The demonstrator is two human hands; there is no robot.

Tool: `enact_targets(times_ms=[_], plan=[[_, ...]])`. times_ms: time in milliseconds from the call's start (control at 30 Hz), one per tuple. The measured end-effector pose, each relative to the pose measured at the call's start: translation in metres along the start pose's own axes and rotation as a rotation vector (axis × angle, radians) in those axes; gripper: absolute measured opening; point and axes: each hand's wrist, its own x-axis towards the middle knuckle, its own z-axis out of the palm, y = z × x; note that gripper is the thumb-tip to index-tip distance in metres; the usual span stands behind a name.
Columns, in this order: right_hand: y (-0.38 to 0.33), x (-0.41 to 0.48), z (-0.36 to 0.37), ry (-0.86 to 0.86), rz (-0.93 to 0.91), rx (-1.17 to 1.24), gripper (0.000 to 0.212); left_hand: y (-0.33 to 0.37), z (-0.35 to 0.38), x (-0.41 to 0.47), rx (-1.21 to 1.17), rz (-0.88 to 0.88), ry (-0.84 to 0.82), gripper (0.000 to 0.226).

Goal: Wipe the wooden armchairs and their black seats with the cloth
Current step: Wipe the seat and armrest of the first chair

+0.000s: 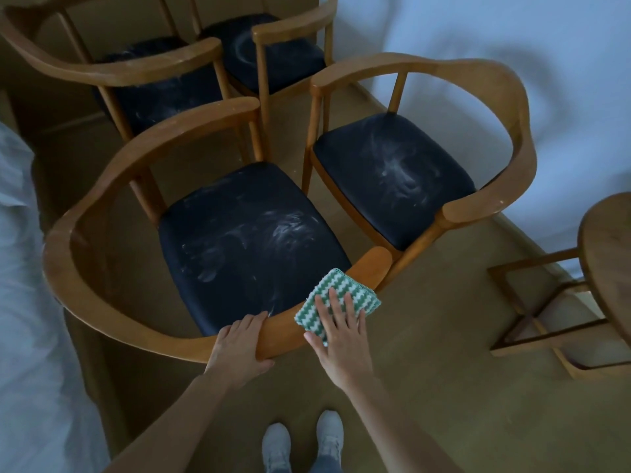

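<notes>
Pressing grn/wht cloth on armchair w/ right hand; black seat dust-smeared.

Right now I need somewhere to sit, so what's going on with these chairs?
A person is wiping them. The right hand presses a green-and-white cloth flat on the nearest armchair's armrest, while the left hand grips that armrest beside it. Its black seat and the other seats show white dusty smears, so none looks wiped yet.
</notes>
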Motion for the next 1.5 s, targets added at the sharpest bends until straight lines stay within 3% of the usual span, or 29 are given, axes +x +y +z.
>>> enact_targets(times_ms=[267, 400, 500, 633, 833, 1000, 1133, 1367, 1500], plan=[[0.06, 0.052, -0.046, -0.05, 0.03, -0.023, 0.087, 0.0, 0.0, -0.001, -0.004, 0.017, 0.027, 0.086], [0.068, 0.068, -0.056, -0.061, 0.101, -0.01, 0.068, -0.001, 0.0, -0.001, -0.006, 0.025, 0.028, 0.085], [0.055, 0.06, -0.05, -0.051, 0.124, 0.012, 0.068, -0.003, 0.001, -0.001, -0.012, 0.033, 0.03, 0.085], [0.024, 0.03, -0.026, 0.0, 0.099, 0.085, 0.091, -0.009, 0.0, -0.004, -0.025, 0.035, 0.015, 0.083], [-0.034, -0.016, 0.008, 0.066, 0.131, 0.193, 0.083, -0.024, 0.0, -0.01, -0.053, 0.014, 0.015, 0.081], [-0.009, -0.001, -0.008, 0.049, 0.111, 0.111, 0.081, -0.034, -0.001, -0.016, -0.067, -0.003, 0.026, 0.076], [0.027, 0.036, -0.038, -0.011, 0.177, 0.069, 0.066, -0.038, -0.002, -0.017, -0.066, -0.019, 0.03, 0.074], [0.043, 0.063, -0.055, -0.072, 0.253, 0.017, 0.081, -0.041, -0.005, -0.022, -0.11, -0.055, 0.017, 0.072], [0.02, 0.043, -0.047, -0.071, 0.164, -0.051, 0.079, -0.043, -0.007, -0.025, -0.111, -0.084, 0.016, 0.071]])
